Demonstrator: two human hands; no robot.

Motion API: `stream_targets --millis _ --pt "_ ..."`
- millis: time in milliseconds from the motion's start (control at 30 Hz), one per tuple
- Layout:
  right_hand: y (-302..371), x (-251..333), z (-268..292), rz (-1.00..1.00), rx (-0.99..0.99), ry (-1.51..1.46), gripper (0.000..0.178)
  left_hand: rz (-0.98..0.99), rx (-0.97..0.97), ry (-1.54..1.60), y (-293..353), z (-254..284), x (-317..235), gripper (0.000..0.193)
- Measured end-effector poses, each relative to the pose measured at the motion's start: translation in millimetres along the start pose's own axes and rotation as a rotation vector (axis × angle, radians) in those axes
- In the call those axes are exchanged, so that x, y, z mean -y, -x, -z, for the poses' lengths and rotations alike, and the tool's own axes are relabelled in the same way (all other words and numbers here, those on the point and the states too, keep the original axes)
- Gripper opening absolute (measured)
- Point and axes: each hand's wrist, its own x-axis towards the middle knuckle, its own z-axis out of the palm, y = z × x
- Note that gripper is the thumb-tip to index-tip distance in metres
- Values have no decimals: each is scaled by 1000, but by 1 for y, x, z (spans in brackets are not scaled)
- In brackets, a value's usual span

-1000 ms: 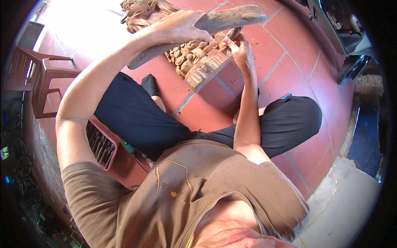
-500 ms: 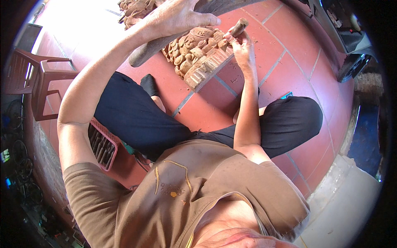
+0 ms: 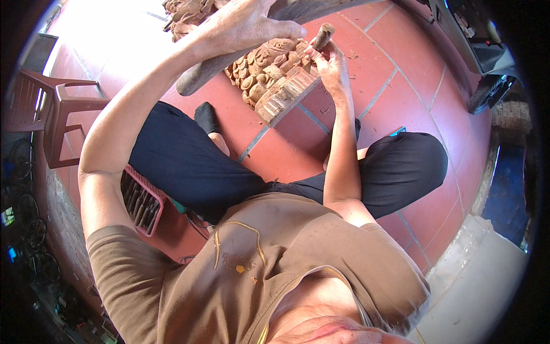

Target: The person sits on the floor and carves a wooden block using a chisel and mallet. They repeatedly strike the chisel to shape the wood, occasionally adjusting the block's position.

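Observation:
My left hand (image 3: 243, 27) lies over a long, thick wooden club (image 3: 197, 77). Its thumb is stretched along the near side, while the upper edge of the picture cuts off the other fingers. In my right hand (image 3: 332, 64), closed fingers pinch the round wooden handle of a chisel (image 3: 324, 35); its blade is hidden. Just left of that hand, a carved wooden block (image 3: 275, 80) rests on the floor between my feet. Its top is covered in rounded relief, and its near side is flat. More carved wood (image 3: 186, 14) shows at the top, left of my left hand.
A pink basket (image 3: 154, 198) of wooden-handled tools stands beside my left thigh. Left of it is a brown plastic chair (image 3: 54, 106). The floor is red tile (image 3: 395, 106), with wood chips near the block. A dark machine (image 3: 458, 43) stands at the upper right.
My right hand has shifted slightly left with the chisel, whose handle now stands more upright, closer to the carved block. My left hand and the club have hardly moved.

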Motion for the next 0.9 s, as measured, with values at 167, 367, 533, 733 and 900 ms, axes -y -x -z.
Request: stream_targets --millis 167,367,533,733,900 --pt "2 11 0 8 34 -10 19 -97 -163 203 2 -1 -7 63" --pt "2 8 1 21 20 89 21 -4 156 -193 -3 -32 27 83" --pt "2 5 2 22 2 111 22 -9 66 -94 -2 -31 26 88" --pt "3 9 -1 25 27 64 22 -99 -255 232 -3 -36 32 78" --pt "4 7 1 62 -1 20 20 98 184 -149 -5 -36 23 82"
